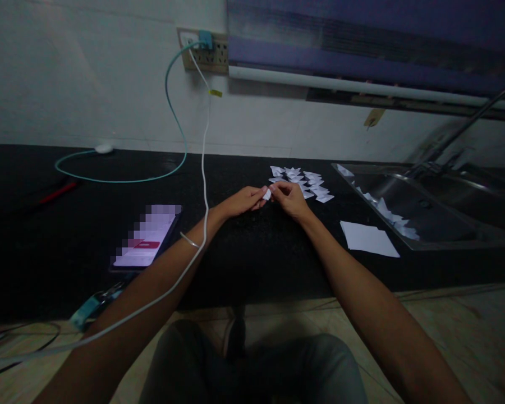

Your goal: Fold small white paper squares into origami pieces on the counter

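- Over the glossy black bench, in front of you, your left hand pinches a small white folded paper piece.
- Your right hand grips its other side, fingertips closed; pinching from both sides likely keeps so small a piece steady.
- The piece thus sits between your hands, touching the fingertips of each.
- White pointed folded-paper shapes lie in rows just beyond your right hand, probably to stay ordered.
- A flat white paper stack rests farther right, seemingly for easy reach.
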A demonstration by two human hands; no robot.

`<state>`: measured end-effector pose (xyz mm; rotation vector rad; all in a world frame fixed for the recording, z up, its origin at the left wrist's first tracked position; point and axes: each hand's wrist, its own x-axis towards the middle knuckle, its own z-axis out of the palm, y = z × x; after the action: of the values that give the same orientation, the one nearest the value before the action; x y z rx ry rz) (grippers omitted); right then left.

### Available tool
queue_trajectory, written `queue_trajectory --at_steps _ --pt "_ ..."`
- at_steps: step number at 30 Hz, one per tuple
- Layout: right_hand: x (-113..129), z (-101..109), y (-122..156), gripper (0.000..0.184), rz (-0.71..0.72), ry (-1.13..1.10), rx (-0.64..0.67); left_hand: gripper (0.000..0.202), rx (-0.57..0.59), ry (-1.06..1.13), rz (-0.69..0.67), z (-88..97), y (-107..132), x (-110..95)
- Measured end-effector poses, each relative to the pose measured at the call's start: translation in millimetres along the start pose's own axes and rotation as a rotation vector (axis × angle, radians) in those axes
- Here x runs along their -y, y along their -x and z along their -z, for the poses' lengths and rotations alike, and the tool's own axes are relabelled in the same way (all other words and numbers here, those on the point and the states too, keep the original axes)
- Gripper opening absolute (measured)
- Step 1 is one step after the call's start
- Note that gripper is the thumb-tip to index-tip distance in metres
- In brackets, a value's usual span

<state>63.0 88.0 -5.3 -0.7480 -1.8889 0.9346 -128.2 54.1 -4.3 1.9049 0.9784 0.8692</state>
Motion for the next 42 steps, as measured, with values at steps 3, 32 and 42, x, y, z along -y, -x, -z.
queue_trajectory --at_steps 3,32,42 --pt "6.3 -0.1 0.5 0.052 0.033 0.026 -0.038 0.073 0.063 0.129 0.061 5.0 -0.3 0.1" --pt "-1.5 -8.1 1.0 0.035 0.084 0.051 -0.037 0.054 0.027 0.205 0.105 3.7 -7.0 1.1" --pt "8.3 -9.7 5.0 0.032 0.189 0.249 0.017 0.055 -0.018 0.196 0.108 1.9 -11.0 2.4"
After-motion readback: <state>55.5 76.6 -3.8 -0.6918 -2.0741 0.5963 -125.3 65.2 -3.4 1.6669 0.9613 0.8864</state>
